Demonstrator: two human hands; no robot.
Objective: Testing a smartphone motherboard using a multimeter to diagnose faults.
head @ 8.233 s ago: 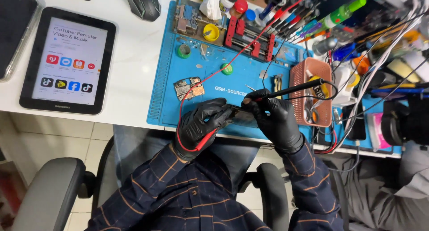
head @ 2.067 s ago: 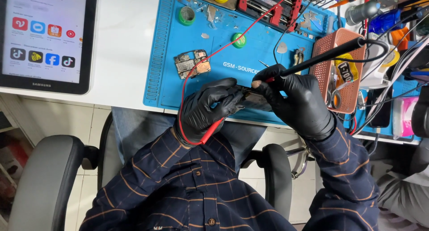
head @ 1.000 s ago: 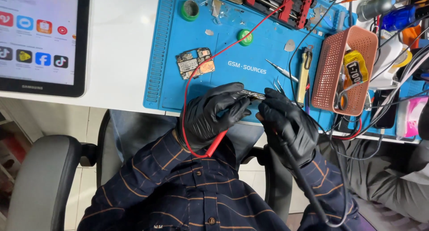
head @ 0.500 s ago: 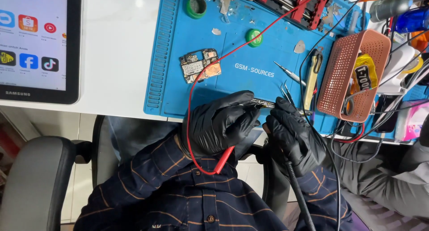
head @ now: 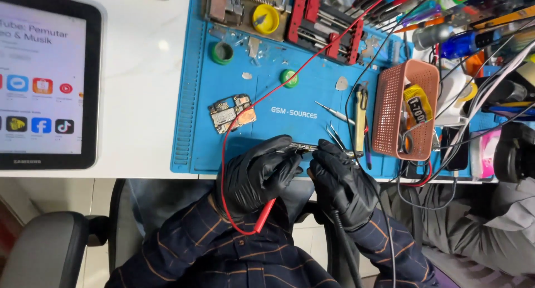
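On the white counter (head: 139,70) lies a blue work mat (head: 301,98); at its near edge both gloved hands meet over a thin dark phone part (head: 304,148). It runs left to right, flat, narrow and dark. The left hand (head: 259,176) has its grip pinching the part's left end, a red probe (head: 266,213) tucked beneath. The right hand (head: 343,182) has its grip pressed around a black probe at the right end.

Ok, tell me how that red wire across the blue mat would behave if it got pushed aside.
The red wire looks floppy: it lies in a loose curve across the blue mat and loops below the left hand. It is thin, so probably light. A push would likely just bend it, dragging the rest along.
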